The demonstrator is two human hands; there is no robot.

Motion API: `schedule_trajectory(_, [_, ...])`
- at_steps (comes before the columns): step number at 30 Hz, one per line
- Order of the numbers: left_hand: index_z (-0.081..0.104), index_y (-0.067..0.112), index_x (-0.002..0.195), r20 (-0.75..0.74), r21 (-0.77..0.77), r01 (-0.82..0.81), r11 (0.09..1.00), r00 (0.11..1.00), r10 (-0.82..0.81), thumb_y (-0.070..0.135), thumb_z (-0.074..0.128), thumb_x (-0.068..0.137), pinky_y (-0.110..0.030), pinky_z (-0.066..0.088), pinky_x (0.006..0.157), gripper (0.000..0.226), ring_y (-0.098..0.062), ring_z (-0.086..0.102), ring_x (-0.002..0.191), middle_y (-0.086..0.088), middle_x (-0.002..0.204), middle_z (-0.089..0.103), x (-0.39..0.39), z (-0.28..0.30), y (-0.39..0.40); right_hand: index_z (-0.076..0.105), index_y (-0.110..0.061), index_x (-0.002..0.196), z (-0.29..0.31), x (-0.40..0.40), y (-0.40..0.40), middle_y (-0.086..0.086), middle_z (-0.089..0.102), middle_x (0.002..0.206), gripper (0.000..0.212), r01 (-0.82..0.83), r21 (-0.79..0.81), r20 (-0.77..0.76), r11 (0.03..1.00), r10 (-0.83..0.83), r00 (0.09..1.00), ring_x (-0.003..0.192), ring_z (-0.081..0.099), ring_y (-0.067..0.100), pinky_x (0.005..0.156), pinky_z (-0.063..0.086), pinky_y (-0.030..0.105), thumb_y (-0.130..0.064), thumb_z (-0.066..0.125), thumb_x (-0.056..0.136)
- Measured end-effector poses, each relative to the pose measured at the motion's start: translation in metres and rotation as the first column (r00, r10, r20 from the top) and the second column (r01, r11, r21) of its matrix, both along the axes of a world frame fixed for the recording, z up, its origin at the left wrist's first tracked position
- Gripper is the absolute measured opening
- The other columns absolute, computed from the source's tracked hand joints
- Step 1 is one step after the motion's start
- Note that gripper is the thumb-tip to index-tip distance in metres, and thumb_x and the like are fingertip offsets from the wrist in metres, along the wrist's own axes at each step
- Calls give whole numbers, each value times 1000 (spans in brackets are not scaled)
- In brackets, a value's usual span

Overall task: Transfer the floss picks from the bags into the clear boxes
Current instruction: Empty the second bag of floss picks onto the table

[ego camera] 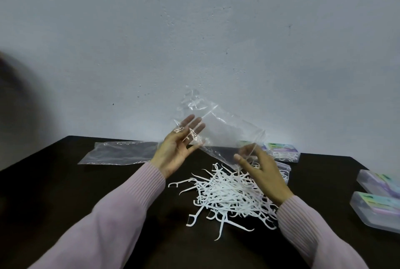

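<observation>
The left hand (177,149) is raised palm-up with its fingers straight and spread, and the crumpled end of a clear plastic bag (218,130) rests against those fingers. The right hand (259,171) holds the bag's lower edge, thumb and fingers closed on the film, so the bag hangs slanted in the air between the two hands, its open end low at the right hand. No picks show inside it.

Directly beneath the right hand and spreading toward the person lies a loose heap of white floss picks (227,197) on the dark tabletop (65,182); a few stray picks lie at the heap's near and left edges. Beyond the left hand, a second clear bag (121,153) lies flat on the tabletop. Just past the right hand, clear boxes (283,152) with pastel labels stand near the wall, with white picks showing through the plastic. Further to the right of the right hand, two more clear boxes (376,203) sit at the tabletop's edge. Both forearms wear pale pink ribbed sleeves (121,206).
</observation>
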State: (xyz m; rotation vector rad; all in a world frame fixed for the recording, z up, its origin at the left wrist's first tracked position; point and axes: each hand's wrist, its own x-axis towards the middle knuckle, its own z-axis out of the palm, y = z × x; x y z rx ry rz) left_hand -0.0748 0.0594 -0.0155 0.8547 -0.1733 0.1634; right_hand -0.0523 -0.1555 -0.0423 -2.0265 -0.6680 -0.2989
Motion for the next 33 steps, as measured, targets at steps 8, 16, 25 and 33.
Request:
schedule_trajectory(8, [61,14,113,-61,20,-118,993,991,119,21,51,92,-34,51,85,25,-17,64,104,-5,112,68,-3,3,9,62,-8,87,6,6,-5,4,67,94,16,25,303,-107,953,8,994,95,63,19,74,49,19,-23,58,88])
schedule_trajectory(16, [59,11,102,-142,229,-356,906,909,393,11,52,92,-27,49,79,12,-15,60,93,-6,105,64,1,-6,21,44,-16,117,7,2,-2,6,63,108,44,-2,450,-206,893,106,973,88,66,12,74,54,23,-6,66,80])
schedule_trajectory(25, [60,20,102,-183,433,44,900,982,40,-17,40,82,-23,51,66,46,-11,63,89,-1,127,57,-31,-18,57,53,-32,114,3,-6,9,-10,53,123,48,-81,387,-241,918,186,953,77,54,21,63,49,16,8,45,89])
schedule_trajectory(33, [53,23,126,-228,571,54,819,969,95,-9,54,81,-21,55,73,55,-13,58,104,9,121,52,-69,-20,90,35,-17,141,6,-16,29,-6,35,144,55,-137,225,-382,965,216,898,116,50,27,90,48,32,4,44,91])
